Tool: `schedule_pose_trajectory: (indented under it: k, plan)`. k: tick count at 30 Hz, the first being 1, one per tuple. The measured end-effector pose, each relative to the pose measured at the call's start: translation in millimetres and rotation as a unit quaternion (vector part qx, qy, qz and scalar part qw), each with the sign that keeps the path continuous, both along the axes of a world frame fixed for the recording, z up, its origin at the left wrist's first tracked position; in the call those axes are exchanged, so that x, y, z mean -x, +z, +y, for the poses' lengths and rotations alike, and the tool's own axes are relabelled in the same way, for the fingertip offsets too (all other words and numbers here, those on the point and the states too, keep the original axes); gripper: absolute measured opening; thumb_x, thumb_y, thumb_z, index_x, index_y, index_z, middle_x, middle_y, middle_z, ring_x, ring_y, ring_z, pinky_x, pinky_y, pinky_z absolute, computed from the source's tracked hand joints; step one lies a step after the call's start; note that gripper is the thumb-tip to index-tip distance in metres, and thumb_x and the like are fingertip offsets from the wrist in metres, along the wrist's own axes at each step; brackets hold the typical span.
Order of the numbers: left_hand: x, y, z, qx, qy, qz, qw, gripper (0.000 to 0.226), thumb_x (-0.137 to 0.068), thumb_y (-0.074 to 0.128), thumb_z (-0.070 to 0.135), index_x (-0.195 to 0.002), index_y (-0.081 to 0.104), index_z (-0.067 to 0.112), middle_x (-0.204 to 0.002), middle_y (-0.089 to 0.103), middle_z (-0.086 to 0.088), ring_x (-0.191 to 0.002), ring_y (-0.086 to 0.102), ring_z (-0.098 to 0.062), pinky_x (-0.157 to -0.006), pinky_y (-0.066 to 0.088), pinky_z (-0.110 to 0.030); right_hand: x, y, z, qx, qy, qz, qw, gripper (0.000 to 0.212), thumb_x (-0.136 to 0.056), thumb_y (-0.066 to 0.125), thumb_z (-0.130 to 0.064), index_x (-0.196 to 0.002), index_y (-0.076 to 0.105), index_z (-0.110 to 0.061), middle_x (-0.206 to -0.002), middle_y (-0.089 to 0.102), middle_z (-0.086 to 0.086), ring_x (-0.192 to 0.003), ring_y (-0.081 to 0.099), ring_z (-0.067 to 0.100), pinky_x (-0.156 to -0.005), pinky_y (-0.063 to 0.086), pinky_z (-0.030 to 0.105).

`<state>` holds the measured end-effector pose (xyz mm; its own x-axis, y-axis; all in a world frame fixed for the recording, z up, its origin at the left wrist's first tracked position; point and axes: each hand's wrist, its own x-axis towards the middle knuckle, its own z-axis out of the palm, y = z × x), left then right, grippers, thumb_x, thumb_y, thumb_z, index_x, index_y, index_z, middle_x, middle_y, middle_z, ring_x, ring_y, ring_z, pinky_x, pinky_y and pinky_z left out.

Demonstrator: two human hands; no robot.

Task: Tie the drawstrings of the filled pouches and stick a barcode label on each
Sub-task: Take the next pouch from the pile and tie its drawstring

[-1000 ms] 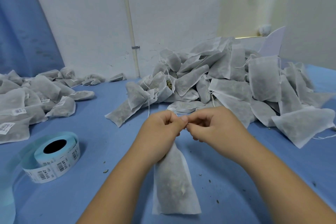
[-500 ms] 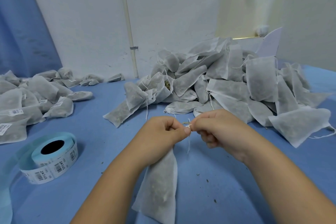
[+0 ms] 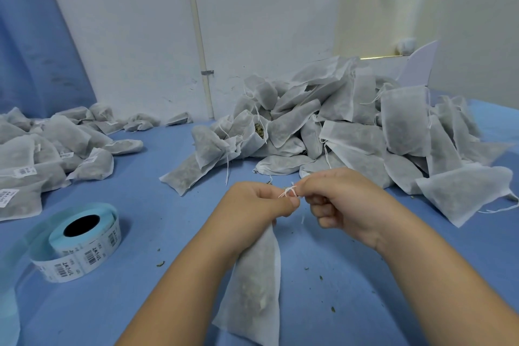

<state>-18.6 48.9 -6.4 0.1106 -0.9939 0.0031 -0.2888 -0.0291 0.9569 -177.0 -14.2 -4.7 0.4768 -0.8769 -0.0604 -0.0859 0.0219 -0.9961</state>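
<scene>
A filled white pouch hangs below my left hand, which grips its gathered neck above the blue table. My right hand pinches the white drawstring right beside the left thumb; the string is looped between the two hands and a short loose end dangles below. A roll of barcode labels on blue backing lies flat at the lower left.
A big heap of filled pouches with loose strings fills the back right. Another pile of pouches, some with barcode labels, lies at the far left. Blue cloth covers the table, with bits of dried herb scattered on it. A white wall stands behind.
The pouch swung left, then back under the left hand. The hands stayed close together, and the drawstring now shows as a small loop between the fingertips.
</scene>
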Motion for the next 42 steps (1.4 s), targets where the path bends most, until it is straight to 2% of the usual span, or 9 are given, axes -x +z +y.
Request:
schedule_pose_trajectory:
  k: [7,10,13,19,23,27,33,37,42]
  plan:
    - [4,-4,-3,-0.028,0.009,0.084,0.996,0.009,-0.08,0.078,0.026,-0.071,0.078,0.023,-0.068,0.068,0.008,-0.051,0.049,-0.008,-0.061,0.042,-0.026,0,-1,1,0.014,-0.013,-0.018,1.0,0.024,-0.068,0.075,-0.021,-0.086,0.074,-0.004,-0.056,0.038,-0.005,-0.045,0.028,0.009,-0.04,0.026,0.019]
    - [4,-4,-3,-0.021,0.011,0.086,0.996,0.012,-0.081,0.077,0.029,-0.069,0.077,0.026,-0.068,0.068,0.009,-0.052,0.049,-0.008,-0.064,0.041,-0.028,-1,0,3,0.041,-0.043,-0.011,0.998,0.01,-0.075,0.074,-0.015,-0.082,0.077,-0.01,-0.058,0.045,-0.004,-0.045,0.031,0.008,-0.042,0.028,0.019]
    - [4,-4,-3,-0.012,0.017,0.081,0.996,0.013,-0.081,0.077,0.031,-0.069,0.075,0.025,-0.068,0.067,0.011,-0.052,0.05,-0.008,-0.064,0.042,-0.029,-1,2,5,0.096,-0.096,0.014,0.991,0.008,-0.079,0.072,-0.014,-0.078,0.076,-0.02,-0.054,0.05,-0.012,-0.045,0.038,0.006,-0.045,0.033,0.019]
    - [3,-4,-3,-0.005,0.031,0.064,0.997,0.015,-0.078,0.077,0.036,-0.07,0.073,0.024,-0.068,0.065,0.012,-0.055,0.049,-0.008,-0.061,0.042,-0.027,0,10,15,0.255,-0.114,0.007,0.96,0.018,-0.081,0.067,-0.008,-0.071,0.072,-0.022,-0.053,0.039,-0.006,-0.051,0.035,0.01,-0.045,0.033,0.015]
    - [2,-5,-4,0.016,0.043,0.039,0.998,0.023,-0.081,0.075,0.036,-0.07,0.07,0.016,-0.069,0.059,0.005,-0.058,0.046,-0.011,-0.061,0.038,-0.025,-1,8,15,0.293,-0.1,0.073,0.948,0.018,-0.079,0.068,-0.012,-0.065,0.07,-0.022,-0.051,0.039,-0.006,-0.052,0.034,0.012,-0.047,0.031,0.019]
    - [4,-5,-4,0.049,0.066,-0.021,0.996,0.02,-0.082,0.072,0.037,-0.066,0.07,0.025,-0.058,0.05,0.011,-0.051,0.04,-0.007,-0.044,0.031,-0.013,0,7,13,0.298,-0.09,0.103,0.944,0.016,-0.078,0.07,-0.017,-0.062,0.071,-0.021,-0.052,0.042,-0.006,-0.051,0.036,0.01,-0.046,0.031,0.018]
    - [8,-8,-5,0.115,0.064,-0.127,0.983,0.022,-0.084,0.071,0.028,-0.063,0.067,0.024,-0.053,0.055,0.021,-0.048,0.044,0.002,-0.048,0.034,-0.009,2,6,13,0.28,-0.067,0.15,0.946,0.01,-0.076,0.072,-0.026,-0.067,0.075,-0.028,-0.059,0.061,0.001,-0.053,0.045,0.005,-0.05,0.037,0.016]
    - [10,-13,-6,0.13,0.063,-0.214,0.966,0.018,-0.084,0.069,0.03,-0.067,0.069,0.024,-0.067,0.064,0.011,-0.059,0.052,-0.004,-0.053,0.04,-0.019,2,4,11,0.28,-0.066,0.181,0.941,0.014,-0.078,0.072,-0.02,-0.066,0.076,-0.027,-0.06,0.066,-0.01,-0.05,0.048,-0.001,-0.047,0.036,0.011]
    - [8,-14,-7,0.117,0.046,-0.196,0.973,0.014,-0.085,0.071,0.032,-0.072,0.073,0.026,-0.072,0.068,0.013,-0.061,0.052,0.005,-0.054,0.038,-0.011,2,2,10,0.3,-0.07,0.21,0.928,0.016,-0.078,0.071,-0.018,-0.064,0.074,-0.025,-0.054,0.062,-0.017,-0.043,0.046,-0.001,-0.041,0.03,0.008]
